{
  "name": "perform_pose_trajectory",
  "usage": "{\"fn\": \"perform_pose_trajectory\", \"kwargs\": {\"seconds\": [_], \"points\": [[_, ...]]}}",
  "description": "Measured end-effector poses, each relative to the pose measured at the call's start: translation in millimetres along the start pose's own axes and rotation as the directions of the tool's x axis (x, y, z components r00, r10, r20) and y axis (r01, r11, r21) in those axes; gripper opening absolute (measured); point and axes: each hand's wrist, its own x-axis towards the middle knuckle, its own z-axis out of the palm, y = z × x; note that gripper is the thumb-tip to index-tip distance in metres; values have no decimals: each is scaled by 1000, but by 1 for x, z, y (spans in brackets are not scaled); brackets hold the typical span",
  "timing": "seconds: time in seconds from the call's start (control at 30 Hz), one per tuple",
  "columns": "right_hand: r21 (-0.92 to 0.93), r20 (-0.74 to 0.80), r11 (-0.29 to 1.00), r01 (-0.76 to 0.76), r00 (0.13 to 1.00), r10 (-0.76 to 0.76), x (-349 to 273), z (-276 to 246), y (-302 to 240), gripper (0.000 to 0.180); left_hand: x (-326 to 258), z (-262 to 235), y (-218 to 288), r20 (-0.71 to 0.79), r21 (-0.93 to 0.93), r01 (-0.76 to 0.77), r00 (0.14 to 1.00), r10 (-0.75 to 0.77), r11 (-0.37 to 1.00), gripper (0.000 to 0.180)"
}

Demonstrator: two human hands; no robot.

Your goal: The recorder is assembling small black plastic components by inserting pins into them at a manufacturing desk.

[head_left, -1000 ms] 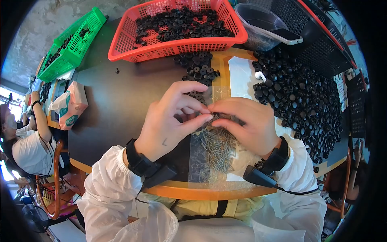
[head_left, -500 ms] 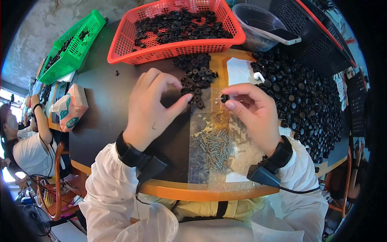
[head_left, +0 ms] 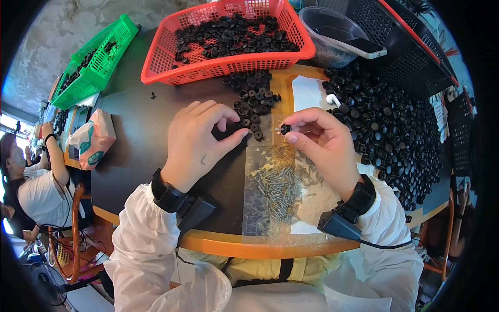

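Between thumb and fingertips, my right hand (head_left: 328,148) pinches a small round black plastic part (head_left: 285,129). A thin metal screw (head_left: 278,129) juts from its left side. My left hand (head_left: 195,143) is held over the dark tabletop, thumb and index finger spread with nothing visible between them. Its fingertips are close to a cluster of black round caps and discs (head_left: 254,104), some with a centre hole. Below my right hand, a pile of metal screws (head_left: 279,192) lies on a clear plastic sheet (head_left: 254,229).
A red basket (head_left: 223,66) of black parts stands at the back. Many black caps (head_left: 384,130) are heaped at right, beside black crates (head_left: 410,62). A phone (head_left: 366,48) rests on a clear tub (head_left: 332,54). Tissues (head_left: 96,138), a green basket (head_left: 99,65) and a person (head_left: 44,192) are at left.
My right hand has shifted slightly left with the black part, and the screw shows more plainly. My left hand has turned a little, its other fingertips now showing behind the index finger.
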Motion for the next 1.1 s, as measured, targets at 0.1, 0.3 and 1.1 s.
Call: {"fn": "perform_pose_trajectory", "kwargs": {"seconds": [0.1,0.3,1.1], "points": [[-2,30,1000,-18,999,18,0,0,-1,20,0,-2,0,-42,-6,-63,997,63,998,23],[-13,21,1000,-18,1000,18,-1,1,-2,20,-2,-5,4,-8,36,-80,997,80,996,22],[-152,68,988,-11,997,22,-5,2,-10,21,-15,1,30,16,-482,26,1000,-21,876,34]]}}
